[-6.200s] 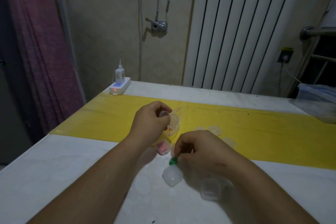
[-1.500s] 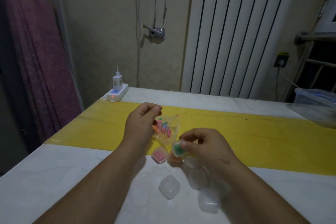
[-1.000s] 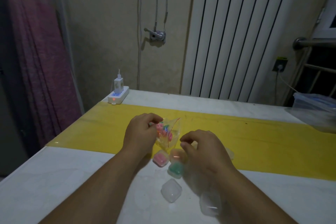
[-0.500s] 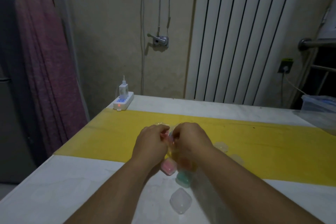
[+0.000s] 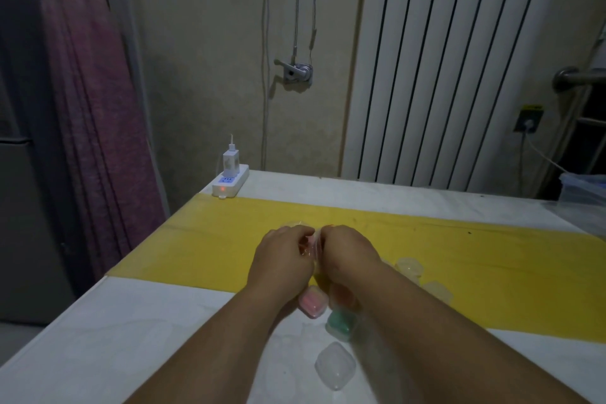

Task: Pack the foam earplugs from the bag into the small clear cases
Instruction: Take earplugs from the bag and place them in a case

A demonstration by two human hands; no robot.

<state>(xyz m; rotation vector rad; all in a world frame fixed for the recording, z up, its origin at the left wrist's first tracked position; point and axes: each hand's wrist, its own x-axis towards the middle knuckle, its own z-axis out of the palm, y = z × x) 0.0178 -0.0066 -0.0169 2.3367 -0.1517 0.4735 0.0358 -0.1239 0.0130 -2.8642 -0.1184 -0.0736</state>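
My left hand and my right hand meet above the yellow strip, and both pinch the small clear bag of earplugs between them. Most of the bag is hidden by my fingers. Below my wrists lie a case with pink earplugs, a case with green earplugs and an empty clear case. Two more clear cases lie on the yellow strip to the right.
A white table with a yellow strip runs across the view. A power strip with a charger sits at the far left corner. A clear plastic box stands at the right edge. A radiator stands behind.
My right hand set the case with green earplugs down beside the pink one, then rose to the bag that my left hand holds. Now both hands pinch it.
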